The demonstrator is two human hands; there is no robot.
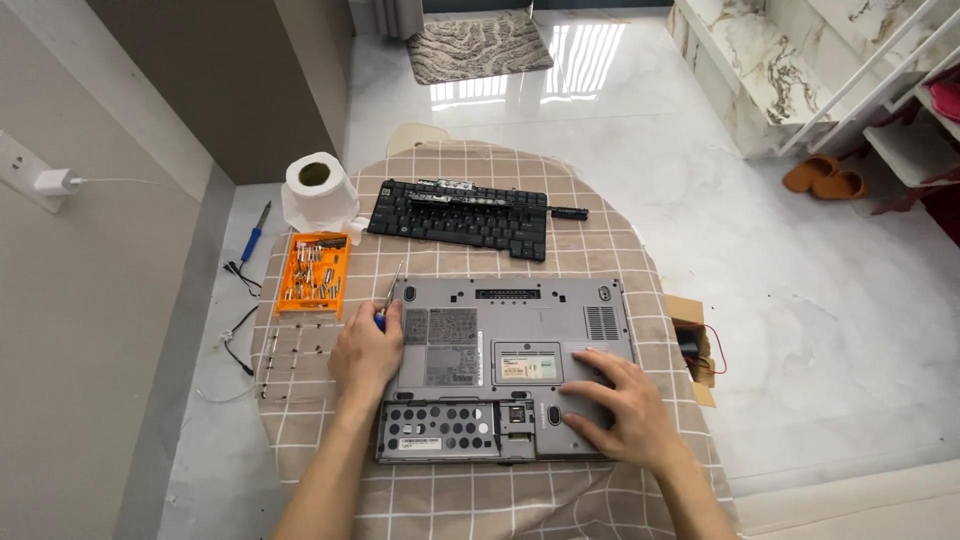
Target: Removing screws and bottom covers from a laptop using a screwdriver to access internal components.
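The grey laptop [510,365] lies upside down on the near half of the table [600,250], which is covered by a beige checked cloth. Its underside faces up, with the perforated bay cover at the near left corner.

Left hand [366,352]: rests on the left edge of the laptop. Its grip is clenched around a small screwdriver [386,300] with a blue handle; the thin shaft points up and away from the hand, toward the far side.

Right hand [615,400]: lies flat on the near right part of the laptop underside. Its grip is released, fingers spread, palm down.

Surrounding items:
- A black detached keyboard [462,217] lies on the far side of the table, well apart from the laptop.
- An orange bit tray [313,272] sits to the far left of the laptop, near the left hand.
- A clear tray lid [297,362] lies just near of the orange tray.
- A roll of white paper [318,190] stands at the far left edge.
- A small cardboard box [692,345] sits beside the table's right edge.
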